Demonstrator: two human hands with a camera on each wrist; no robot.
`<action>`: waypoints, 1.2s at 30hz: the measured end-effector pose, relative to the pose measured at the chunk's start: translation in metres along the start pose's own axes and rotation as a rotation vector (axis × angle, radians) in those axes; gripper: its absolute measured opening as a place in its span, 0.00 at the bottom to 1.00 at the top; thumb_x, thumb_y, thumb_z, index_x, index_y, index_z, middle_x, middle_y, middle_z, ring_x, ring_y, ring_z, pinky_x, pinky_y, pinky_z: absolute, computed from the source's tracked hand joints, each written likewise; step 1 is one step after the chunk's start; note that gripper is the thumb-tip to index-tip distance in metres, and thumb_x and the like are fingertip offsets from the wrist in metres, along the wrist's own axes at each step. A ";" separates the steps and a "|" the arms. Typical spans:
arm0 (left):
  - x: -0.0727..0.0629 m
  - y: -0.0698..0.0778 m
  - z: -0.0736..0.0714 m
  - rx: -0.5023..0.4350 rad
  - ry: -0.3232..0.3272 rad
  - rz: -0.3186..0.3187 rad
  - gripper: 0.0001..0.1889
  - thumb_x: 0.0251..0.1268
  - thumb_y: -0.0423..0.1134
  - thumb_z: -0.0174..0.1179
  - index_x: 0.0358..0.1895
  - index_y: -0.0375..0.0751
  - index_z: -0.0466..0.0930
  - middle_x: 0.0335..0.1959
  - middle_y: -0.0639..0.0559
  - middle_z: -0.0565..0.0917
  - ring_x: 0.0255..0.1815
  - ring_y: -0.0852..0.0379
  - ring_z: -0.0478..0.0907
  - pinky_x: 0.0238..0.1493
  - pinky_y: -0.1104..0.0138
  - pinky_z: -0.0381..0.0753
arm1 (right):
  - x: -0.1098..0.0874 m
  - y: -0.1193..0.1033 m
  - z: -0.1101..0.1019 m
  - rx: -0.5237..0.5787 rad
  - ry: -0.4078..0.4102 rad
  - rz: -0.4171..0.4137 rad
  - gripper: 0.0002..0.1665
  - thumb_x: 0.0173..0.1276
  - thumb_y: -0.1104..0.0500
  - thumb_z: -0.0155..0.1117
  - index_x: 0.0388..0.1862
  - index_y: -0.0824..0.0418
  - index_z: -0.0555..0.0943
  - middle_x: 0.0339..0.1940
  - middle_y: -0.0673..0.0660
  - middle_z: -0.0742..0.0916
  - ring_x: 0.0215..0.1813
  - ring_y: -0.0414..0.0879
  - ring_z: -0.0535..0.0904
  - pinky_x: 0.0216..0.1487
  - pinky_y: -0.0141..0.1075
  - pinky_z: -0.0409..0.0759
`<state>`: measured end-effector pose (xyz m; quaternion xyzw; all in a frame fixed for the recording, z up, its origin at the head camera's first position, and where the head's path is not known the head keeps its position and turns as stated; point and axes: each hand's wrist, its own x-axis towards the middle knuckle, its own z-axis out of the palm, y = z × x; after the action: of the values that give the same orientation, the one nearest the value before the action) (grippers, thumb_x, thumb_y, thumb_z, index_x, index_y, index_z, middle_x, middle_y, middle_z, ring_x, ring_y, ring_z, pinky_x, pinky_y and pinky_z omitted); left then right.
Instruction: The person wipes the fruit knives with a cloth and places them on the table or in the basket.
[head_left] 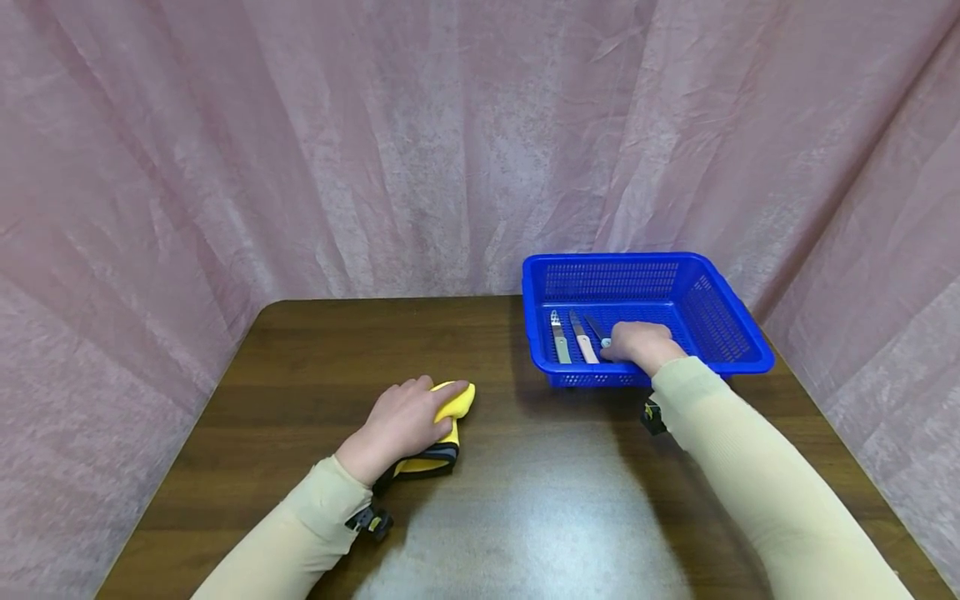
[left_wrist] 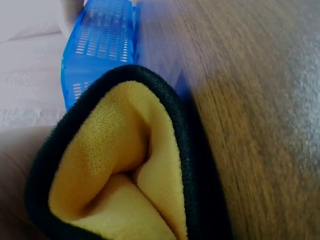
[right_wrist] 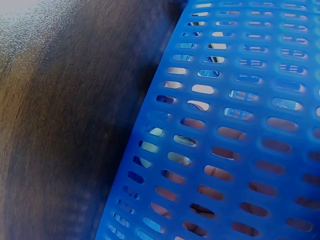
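Note:
My left hand [head_left: 402,421] grips a bunched yellow cloth [head_left: 459,403] with a dark border over the table's middle. Its folded edge fills much of the left wrist view, opening toward the camera. Inside the blue basket [head_left: 731,367], near its front wall, my right hand [head_left: 639,342] pinches a small knife with a pale blue handle [head_left: 606,342]. The blade points away from me, and the fingers hide most of the handle. Left of it lie a pink-handled knife [head_left: 584,342] and a green-handled tool with a holed blade [head_left: 561,343], side by side.
The perforated basket stands at the back right of the brown wooden table [head_left: 300,350]. Its front wall, between the right wrist camera and the fingers, covers much of that view. A pink curtain [head_left: 420,150] hangs behind the table and along its sides.

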<state>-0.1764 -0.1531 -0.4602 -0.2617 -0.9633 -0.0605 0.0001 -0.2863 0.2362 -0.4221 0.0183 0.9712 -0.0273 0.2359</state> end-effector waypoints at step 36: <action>-0.002 0.009 -0.050 0.079 0.061 -0.035 0.38 0.84 0.68 0.51 0.87 0.53 0.68 0.87 0.39 0.63 0.84 0.34 0.64 0.73 0.37 0.72 | -0.097 -0.043 0.002 0.055 0.702 -0.378 0.35 0.82 0.40 0.67 0.71 0.65 0.81 0.62 0.68 0.87 0.63 0.69 0.83 0.56 0.67 0.83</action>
<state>-0.1719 -0.1521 -0.4097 -0.2428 -0.9688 -0.0304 0.0389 -0.2014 0.1915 -0.3777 -0.1464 0.9779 -0.0885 -0.1202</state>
